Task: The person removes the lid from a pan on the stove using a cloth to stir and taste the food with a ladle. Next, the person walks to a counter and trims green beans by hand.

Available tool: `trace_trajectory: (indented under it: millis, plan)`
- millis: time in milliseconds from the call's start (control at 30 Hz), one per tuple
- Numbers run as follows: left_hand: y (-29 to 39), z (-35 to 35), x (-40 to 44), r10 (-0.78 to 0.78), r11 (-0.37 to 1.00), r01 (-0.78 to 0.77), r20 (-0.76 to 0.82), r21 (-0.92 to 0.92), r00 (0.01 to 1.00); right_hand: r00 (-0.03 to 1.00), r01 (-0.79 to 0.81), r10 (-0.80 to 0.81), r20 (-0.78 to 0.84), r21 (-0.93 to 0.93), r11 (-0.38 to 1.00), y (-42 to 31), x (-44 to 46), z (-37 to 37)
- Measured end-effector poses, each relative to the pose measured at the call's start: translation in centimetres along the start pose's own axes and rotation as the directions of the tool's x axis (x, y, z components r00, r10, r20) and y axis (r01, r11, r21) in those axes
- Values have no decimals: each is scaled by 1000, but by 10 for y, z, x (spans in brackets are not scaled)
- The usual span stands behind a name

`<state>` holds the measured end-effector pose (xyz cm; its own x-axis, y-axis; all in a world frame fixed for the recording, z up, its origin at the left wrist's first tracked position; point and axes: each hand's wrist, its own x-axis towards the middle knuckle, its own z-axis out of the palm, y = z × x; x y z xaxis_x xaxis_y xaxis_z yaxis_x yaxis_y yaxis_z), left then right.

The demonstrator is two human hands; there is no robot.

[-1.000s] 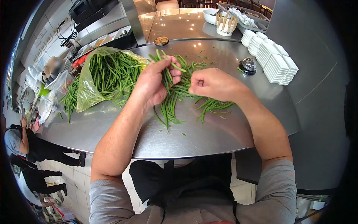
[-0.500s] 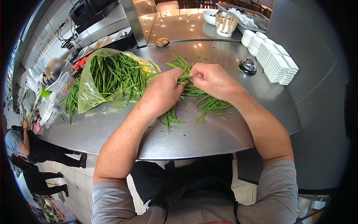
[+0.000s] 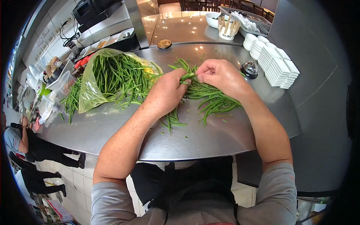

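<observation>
My left hand [image 3: 167,91] is closed around a few green beans [image 3: 187,76], their ends poking out past the thumb and fingers. Just to the right, my right hand [image 3: 224,78] has its thumb and fingertips pinched together close to those ends; what sits in the pinch is too small to make out. Beneath both hands a loose pile of green beans [image 3: 213,100] is spread over the steel counter [image 3: 202,140]. Left of my left hand lies a yellowish plastic bag [image 3: 87,100], its mouth wide, full of more green beans [image 3: 116,73].
Right of the pile stand a call bell [image 3: 249,69] and stacks of white dishes [image 3: 277,64]. Behind are a stick holder [image 3: 227,34], a white bowl [image 3: 212,20] and a small round dish [image 3: 164,44]. Bean scraps dot the counter. Two people stand far left.
My right hand has shifted slightly right, its fingertips drawing away from my left hand. The left hand stays nearly in place, still holding the beans.
</observation>
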<state>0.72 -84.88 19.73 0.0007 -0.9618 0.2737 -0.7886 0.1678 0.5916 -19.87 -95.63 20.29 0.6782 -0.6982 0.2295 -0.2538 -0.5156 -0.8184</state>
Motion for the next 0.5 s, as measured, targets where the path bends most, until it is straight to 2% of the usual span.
trace_trajectory:
  millis: [100, 200, 300, 333, 400, 433, 500]
  plan:
    - [-4, 3, 3, -8, 1000, 8, -4, -10, 1000, 999, 31, -32, -38, -30, 999, 1, -1, 2]
    - [-1, 2, 2, -32, 999, 32, 15, -1, 999, 999, 22, -28, -36, -152, 988, -4, -2, 2]
    - [-2, 4, 2, 15, 998, -13, 19, -67, 1000, 996, -86, 91, -18, 178, 980, 1, 4, 6]
    - [-5, 7, 3, 46, 989, -48, -15, -138, 999, 988, -149, 151, 23, 360, 921, 3, 5, 4]
    - [-11, 11, 6, 96, 955, -119, -95, -273, 991, 961, -270, 238, 141, 666, 695, 4, 8, 1]
    - [-11, 8, 7, -21, 866, 3, -31, -499, 999, 964, -264, 234, 126, 533, 804, 1, 8, 0]
    - [-7, -2, 8, -181, 516, 243, 172, -822, 968, 973, -230, 215, 87, 226, 947, -8, 3, -1]
